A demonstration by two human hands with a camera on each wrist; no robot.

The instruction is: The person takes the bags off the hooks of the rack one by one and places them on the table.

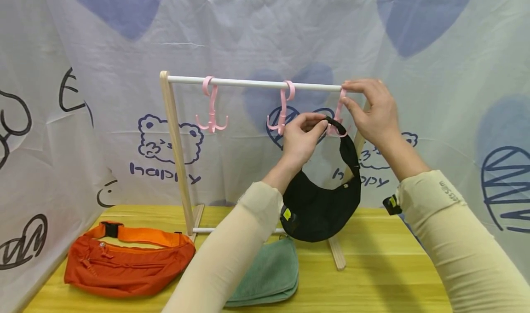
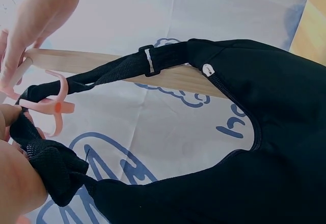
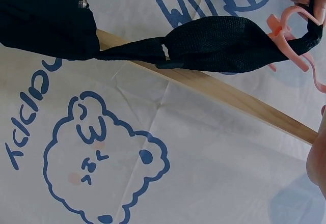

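Note:
A black shoulder bag [image 1: 320, 211] hangs in the air by its strap [image 1: 349, 154], which my left hand [image 1: 300, 140] pinches between thumb and fingers. The strap's top lies against the prongs of the rightmost pink hook [image 1: 340, 108]. In the left wrist view, the strap passes by the pink prongs [image 2: 57, 107]; whether it rests on them I cannot tell. My right hand [image 1: 374, 113] grips the upper part of that hook, by the white rod [image 1: 248, 83]. Only an edge of the right hand [image 3: 318, 158] shows in the right wrist view.
Two more pink hooks, one left [image 1: 212, 106] and one in the middle [image 1: 283, 106], hang on the rod of the wooden-legged rack [image 1: 178, 152]. An orange waist bag [image 1: 128, 271] and a green corduroy bag [image 1: 269, 276] lie on the yellow wood-grain table [image 1: 385, 276]. Behind hangs a printed cloth [image 1: 265, 27].

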